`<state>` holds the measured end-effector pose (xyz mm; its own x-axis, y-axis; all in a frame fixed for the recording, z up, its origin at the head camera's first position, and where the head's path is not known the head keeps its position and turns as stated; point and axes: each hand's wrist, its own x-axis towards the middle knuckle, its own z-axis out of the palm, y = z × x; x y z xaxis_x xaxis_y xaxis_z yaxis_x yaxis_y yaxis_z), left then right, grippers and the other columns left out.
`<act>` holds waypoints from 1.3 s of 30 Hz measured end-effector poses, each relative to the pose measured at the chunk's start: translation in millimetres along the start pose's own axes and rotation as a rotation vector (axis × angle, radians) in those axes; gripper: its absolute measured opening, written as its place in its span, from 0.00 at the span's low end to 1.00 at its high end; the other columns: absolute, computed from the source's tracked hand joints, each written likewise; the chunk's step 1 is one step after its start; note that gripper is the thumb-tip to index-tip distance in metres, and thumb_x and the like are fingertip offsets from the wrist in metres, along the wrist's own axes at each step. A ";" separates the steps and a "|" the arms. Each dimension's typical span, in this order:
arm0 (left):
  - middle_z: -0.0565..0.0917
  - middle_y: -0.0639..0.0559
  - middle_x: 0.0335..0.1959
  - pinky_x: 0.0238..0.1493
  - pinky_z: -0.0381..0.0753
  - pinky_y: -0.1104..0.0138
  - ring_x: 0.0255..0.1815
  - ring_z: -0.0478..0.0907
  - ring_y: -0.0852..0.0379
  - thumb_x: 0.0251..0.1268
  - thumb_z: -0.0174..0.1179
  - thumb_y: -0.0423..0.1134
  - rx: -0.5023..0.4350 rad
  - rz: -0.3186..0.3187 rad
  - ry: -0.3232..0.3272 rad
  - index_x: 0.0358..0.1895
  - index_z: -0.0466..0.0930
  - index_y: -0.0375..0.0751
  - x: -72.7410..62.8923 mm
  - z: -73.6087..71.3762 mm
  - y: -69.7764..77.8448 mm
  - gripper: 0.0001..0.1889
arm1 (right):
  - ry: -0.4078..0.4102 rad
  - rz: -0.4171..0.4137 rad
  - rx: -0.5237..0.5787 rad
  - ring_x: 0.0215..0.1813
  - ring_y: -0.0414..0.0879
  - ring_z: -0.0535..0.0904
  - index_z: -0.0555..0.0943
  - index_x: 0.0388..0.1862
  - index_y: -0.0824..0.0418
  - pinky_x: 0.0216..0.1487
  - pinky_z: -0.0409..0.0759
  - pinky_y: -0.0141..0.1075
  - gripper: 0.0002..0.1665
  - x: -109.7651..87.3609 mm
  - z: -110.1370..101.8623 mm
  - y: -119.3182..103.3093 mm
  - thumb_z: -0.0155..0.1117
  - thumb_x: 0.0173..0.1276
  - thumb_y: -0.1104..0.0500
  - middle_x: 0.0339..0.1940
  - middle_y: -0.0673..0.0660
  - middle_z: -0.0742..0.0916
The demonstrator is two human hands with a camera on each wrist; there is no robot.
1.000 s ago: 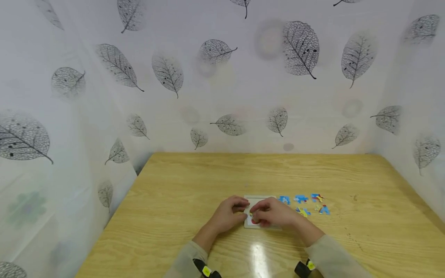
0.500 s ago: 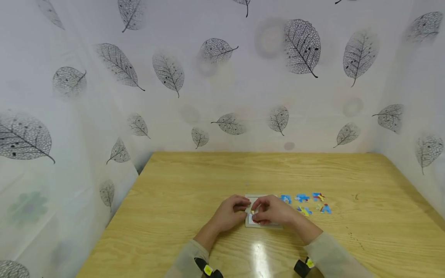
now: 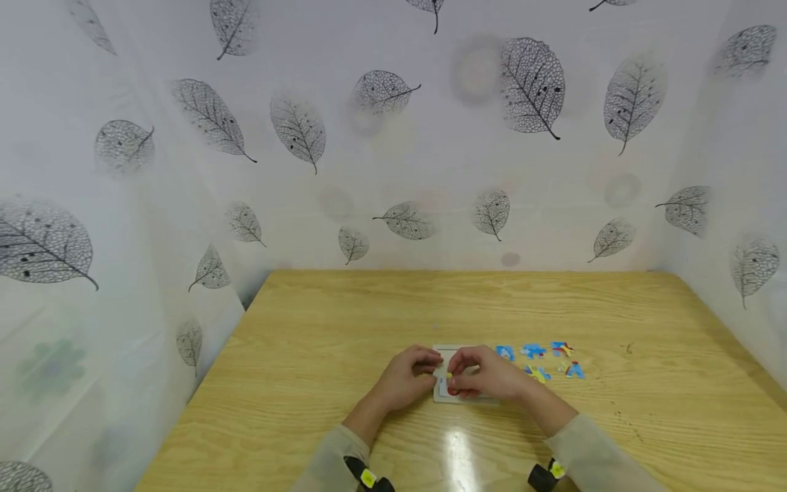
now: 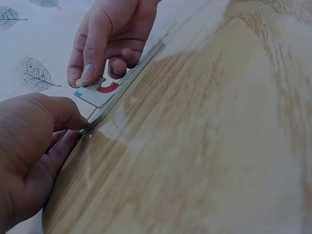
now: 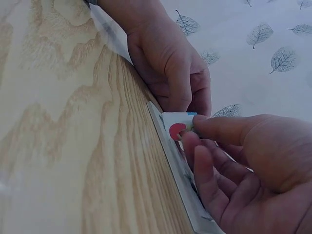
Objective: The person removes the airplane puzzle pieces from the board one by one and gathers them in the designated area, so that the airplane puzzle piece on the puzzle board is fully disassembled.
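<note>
A white-framed puzzle board (image 3: 444, 399) lies flat on the wooden table. My left hand (image 3: 402, 377) holds its left edge, thumb and fingers curved at the near corner. Between thumb and fingertips my right hand (image 3: 488, 372) pinches a puzzle piece (image 5: 176, 127), mostly white with a red patch and a bit of blue. In the left wrist view this puzzle piece (image 4: 100, 93) is slightly tilted close over the board's left end. My right hand covers much of the board in the head view.
Several loose puzzle pieces (image 3: 533, 351), blue, yellow and red, lie on the table (image 3: 344, 307) right of the board. A white curtain (image 3: 418, 157) printed with leaves hangs behind the table and along its sides. Each wrist wears a black strap (image 3: 367, 476).
My right hand, with the puzzle piece pinched in it, shifts very slightly to the right over the board. The left hand stays at the board's left edge.
</note>
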<state>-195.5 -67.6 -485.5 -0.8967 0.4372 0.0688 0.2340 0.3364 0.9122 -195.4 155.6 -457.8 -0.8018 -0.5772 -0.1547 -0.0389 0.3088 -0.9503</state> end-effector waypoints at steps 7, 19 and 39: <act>0.79 0.41 0.56 0.60 0.83 0.67 0.57 0.81 0.45 0.62 0.61 0.24 -0.020 0.047 0.008 0.52 0.82 0.30 -0.1 -0.1 -0.1 0.15 | 0.077 -0.006 0.045 0.35 0.48 0.85 0.78 0.54 0.68 0.36 0.87 0.36 0.17 -7.2 -1.5 4.3 0.64 0.71 0.59 0.38 0.60 0.86; 0.79 0.43 0.57 0.59 0.83 0.68 0.55 0.82 0.48 0.62 0.61 0.26 0.001 0.022 -0.004 0.53 0.82 0.32 -1.0 -1.7 2.2 0.15 | 0.098 0.031 0.207 0.39 0.47 0.87 0.76 0.60 0.76 0.44 0.89 0.37 0.22 -24.7 -8.7 12.7 0.61 0.73 0.62 0.41 0.58 0.86; 0.79 0.48 0.56 0.59 0.82 0.68 0.55 0.82 0.51 0.63 0.67 0.32 0.028 -0.032 -0.001 0.53 0.83 0.37 -0.9 -0.7 2.0 0.15 | 0.162 0.073 0.196 0.39 0.45 0.87 0.76 0.56 0.78 0.44 0.89 0.37 0.25 -65.1 -31.8 23.2 0.66 0.71 0.59 0.44 0.58 0.87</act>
<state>-194.5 -67.9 -483.5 -0.9036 0.4265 0.0390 0.2154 0.3737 0.9022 -163.1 224.4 -461.2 -0.8841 -0.4249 -0.1944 0.1263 0.1832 -0.9749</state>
